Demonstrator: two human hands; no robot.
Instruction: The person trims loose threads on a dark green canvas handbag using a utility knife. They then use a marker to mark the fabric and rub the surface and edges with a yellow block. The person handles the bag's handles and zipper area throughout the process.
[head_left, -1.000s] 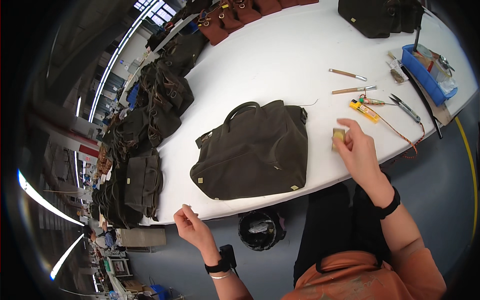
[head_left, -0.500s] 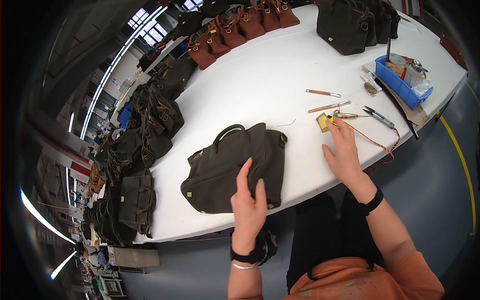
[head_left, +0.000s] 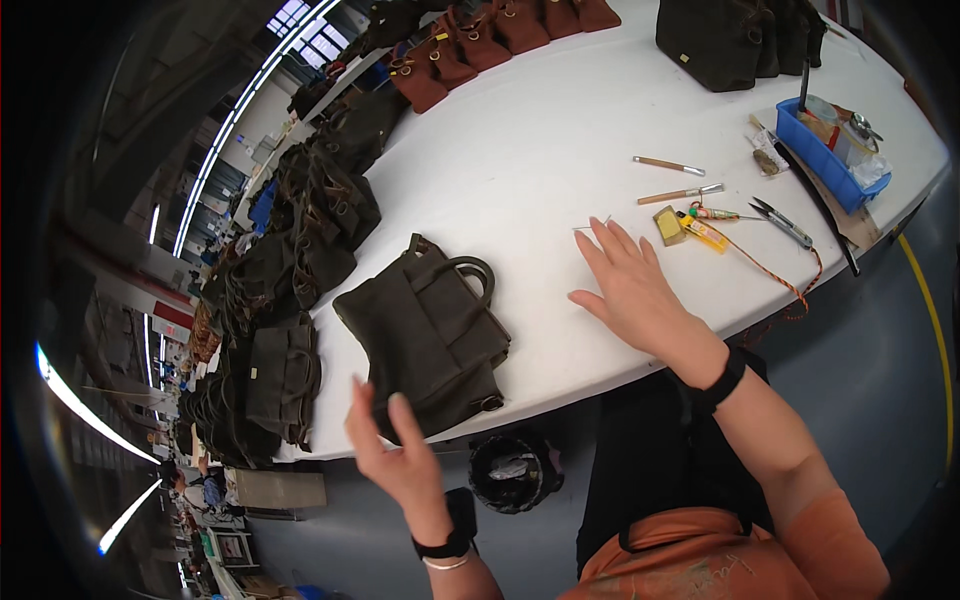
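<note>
Counted: 1 dark handbag [head_left: 425, 335] near the hands | 1 blue bin [head_left: 828, 150] | 2 wooden-handled tools [head_left: 668, 165] | 1 snips [head_left: 782, 222]

The left hand [head_left: 392, 450] is raised near the body, fingers loosely spread and empty. The right hand [head_left: 632, 285] reaches farther out, flat, palm down, fingers splayed.

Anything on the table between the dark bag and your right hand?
No. In the head view, only bare white table lies between the dark bag and the right hand. The small tools sit beyond the hand, to its right.
</note>
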